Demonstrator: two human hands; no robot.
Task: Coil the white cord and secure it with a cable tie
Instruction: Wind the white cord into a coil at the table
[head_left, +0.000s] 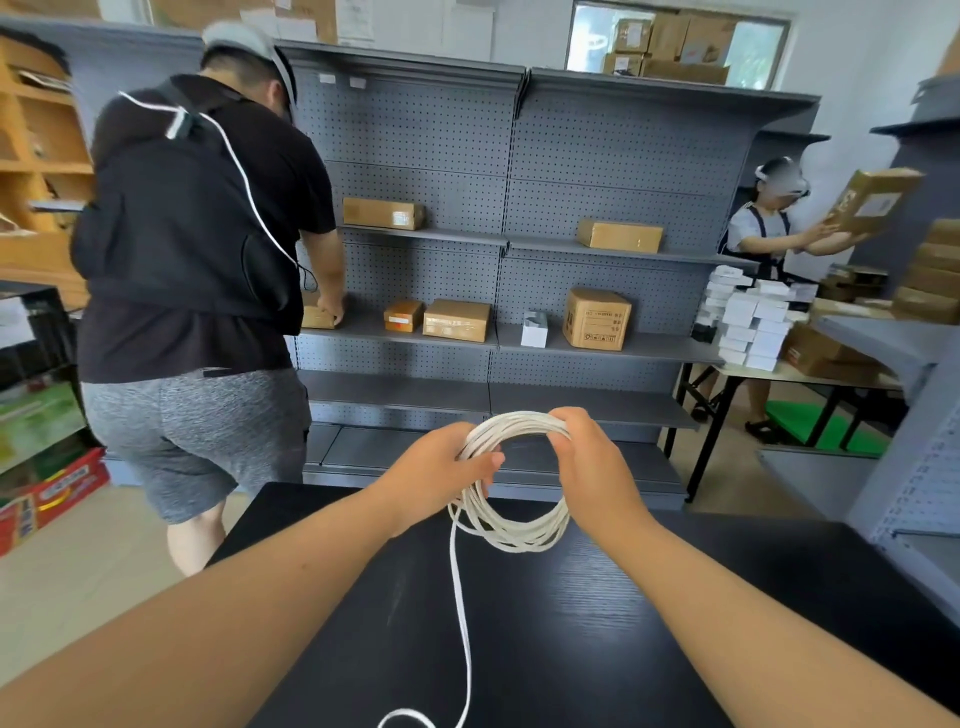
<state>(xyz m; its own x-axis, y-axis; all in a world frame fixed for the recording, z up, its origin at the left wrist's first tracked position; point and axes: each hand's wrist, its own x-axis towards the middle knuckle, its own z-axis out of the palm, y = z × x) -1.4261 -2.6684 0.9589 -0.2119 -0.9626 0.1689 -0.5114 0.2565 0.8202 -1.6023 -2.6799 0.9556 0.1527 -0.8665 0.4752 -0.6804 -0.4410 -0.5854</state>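
Observation:
The white cord (511, 530) is wound into a round coil of several loops, held up above the black table (649, 623). My left hand (441, 470) grips the coil's left side, thumb across the strands. My right hand (584, 449) pinches the top right of the coil. A loose tail of the cord hangs from the coil's lower left, runs down over the table and curls at the bottom edge of the view. I see no cable tie.
A person in a black shirt bends at the grey pegboard shelving (571, 171) just beyond the table's left corner. Cardboard boxes (597, 318) sit on the shelves. A second person at the far right lifts a box beside a folding table stacked with white boxes (753, 322).

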